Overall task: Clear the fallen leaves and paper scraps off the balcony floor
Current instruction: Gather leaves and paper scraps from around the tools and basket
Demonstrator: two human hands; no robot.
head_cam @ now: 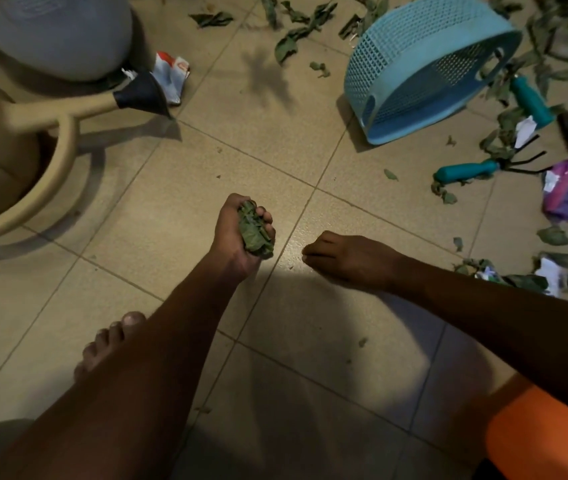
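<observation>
The left hand (232,233) clenches a wad of leaves (254,233); the right hand (348,259) curls down by the floor (171,209), its grip hidden. Best empty the wad into the basket (414,64) at one o'clock before gathering more.

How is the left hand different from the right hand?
The left hand is turned palm up; the right hand shows its back. The left hand grips a bunch of green leaves; the right hand shows no leaves, and whether it holds anything is hidden. Both have curled fingers and are low over the tiled floor.
</observation>
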